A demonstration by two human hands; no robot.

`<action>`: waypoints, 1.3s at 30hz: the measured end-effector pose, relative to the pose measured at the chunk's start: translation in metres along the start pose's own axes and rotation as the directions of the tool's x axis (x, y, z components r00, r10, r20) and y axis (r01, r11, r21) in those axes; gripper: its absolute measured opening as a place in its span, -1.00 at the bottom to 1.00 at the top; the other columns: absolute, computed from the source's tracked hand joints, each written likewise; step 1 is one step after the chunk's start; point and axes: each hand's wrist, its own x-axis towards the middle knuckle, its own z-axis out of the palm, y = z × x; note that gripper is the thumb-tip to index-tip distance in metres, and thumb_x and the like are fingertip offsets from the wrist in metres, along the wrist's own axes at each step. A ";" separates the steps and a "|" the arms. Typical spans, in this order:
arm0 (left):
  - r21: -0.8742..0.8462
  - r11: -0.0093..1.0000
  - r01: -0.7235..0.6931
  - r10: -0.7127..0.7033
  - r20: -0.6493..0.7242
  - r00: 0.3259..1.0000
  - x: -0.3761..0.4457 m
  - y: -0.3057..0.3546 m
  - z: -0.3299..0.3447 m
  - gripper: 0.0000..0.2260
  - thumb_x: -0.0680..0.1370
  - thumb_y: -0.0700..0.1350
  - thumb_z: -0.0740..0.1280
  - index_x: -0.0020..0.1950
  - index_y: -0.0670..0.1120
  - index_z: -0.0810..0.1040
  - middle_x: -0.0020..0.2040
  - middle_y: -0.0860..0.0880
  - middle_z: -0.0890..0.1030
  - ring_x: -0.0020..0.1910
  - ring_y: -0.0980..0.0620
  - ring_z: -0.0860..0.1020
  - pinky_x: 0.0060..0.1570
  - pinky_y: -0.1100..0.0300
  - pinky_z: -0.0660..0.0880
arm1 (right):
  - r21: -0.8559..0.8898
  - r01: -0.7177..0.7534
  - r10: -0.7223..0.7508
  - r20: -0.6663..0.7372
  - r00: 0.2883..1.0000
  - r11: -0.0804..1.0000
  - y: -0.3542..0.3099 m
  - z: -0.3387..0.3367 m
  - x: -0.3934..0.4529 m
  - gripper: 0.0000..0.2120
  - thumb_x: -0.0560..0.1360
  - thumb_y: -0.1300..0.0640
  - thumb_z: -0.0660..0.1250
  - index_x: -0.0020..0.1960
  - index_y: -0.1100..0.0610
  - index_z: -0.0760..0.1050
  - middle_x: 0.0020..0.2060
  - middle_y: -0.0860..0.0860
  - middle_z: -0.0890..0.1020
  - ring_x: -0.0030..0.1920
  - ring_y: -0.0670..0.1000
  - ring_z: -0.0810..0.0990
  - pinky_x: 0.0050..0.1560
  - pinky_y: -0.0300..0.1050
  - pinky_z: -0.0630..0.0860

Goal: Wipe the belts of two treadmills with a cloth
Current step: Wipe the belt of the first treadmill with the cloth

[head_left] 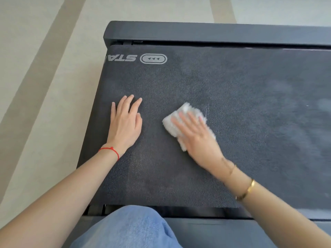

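On the near end of the treadmill belt (215, 83), beside the printed logo (153, 59), the right hand (198, 138) presses a white cloth (176, 122) flat, fingers straight and slightly apart on top so the whole pad seems meant to rub the textured rubber. Her left hand (125, 124) rests palm-down with fingers extended, apparently bracing her lean. Pale smears show farther right on the belt. A dark frame rail (197, 33) borders it, with striped beige flooring (44, 68) beyond, and a denim-clad knee (129, 228) below
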 end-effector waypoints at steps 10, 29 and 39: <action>0.033 0.999 0.037 -0.038 0.003 0.999 0.035 0.023 0.018 -0.54 0.67 -0.09 0.09 0.58 -0.06 0.20 0.58 -0.13 0.19 0.58 -0.13 0.10 0.52 -0.25 -0.02 | 0.159 -0.029 0.037 -0.047 0.998 0.987 0.009 0.006 0.025 -0.43 0.52 0.26 0.11 0.52 0.06 0.21 0.50 0.07 0.26 0.54 0.16 0.14 0.49 0.17 0.11; 0.055 0.997 0.054 -0.052 -0.028 0.998 0.042 0.019 0.026 -0.53 0.64 -0.03 0.07 0.57 -0.01 0.23 0.57 -0.05 0.21 0.57 -0.05 0.11 0.54 -0.19 0.02 | 0.070 0.063 -0.060 -0.042 0.997 0.996 0.061 0.021 0.180 -0.51 0.63 0.14 0.11 0.54 0.09 0.13 0.50 0.09 0.25 0.51 0.17 0.17 0.48 0.18 0.11; 0.043 0.996 0.075 -0.075 -0.006 0.997 0.043 0.021 0.024 -0.49 0.61 0.02 -0.05 0.57 0.00 0.21 0.58 -0.05 0.20 0.58 -0.05 0.09 0.53 -0.21 0.01 | 0.148 -0.234 0.236 0.004 0.972 0.961 0.114 0.021 0.258 -0.55 0.59 0.21 0.10 0.48 0.16 0.20 0.45 0.15 0.28 0.46 0.21 0.20 0.46 0.26 0.06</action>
